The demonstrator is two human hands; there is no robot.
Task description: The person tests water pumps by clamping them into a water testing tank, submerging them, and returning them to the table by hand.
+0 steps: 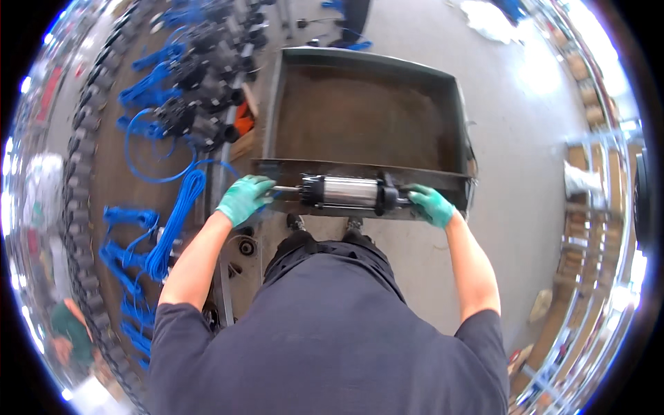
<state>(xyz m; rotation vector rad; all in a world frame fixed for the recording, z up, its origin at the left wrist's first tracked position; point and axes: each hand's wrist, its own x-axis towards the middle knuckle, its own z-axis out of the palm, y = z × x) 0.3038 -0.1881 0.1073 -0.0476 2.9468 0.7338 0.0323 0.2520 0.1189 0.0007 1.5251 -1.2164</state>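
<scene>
A pump motor (350, 192) with a bright steel barrel and black end pieces lies level between my two hands, over the near edge of the metal tank. My left hand (246, 200), in a green glove, is closed round the thin rod that sticks out of its left end. At the other end, my right hand (431, 205), also gloved in green, grips the short end piece past the black flange. A blue cable (225, 166) runs from the left bench toward my left hand; where it ends is hidden.
The rectangular tank (457, 117), brownish inside, stands just ahead. To the left, a bench holds several black motors (200, 76) and coiled blue cables (176, 221). Racks with cartons (588, 235) line the right. Another person (72, 335) is at the far lower left.
</scene>
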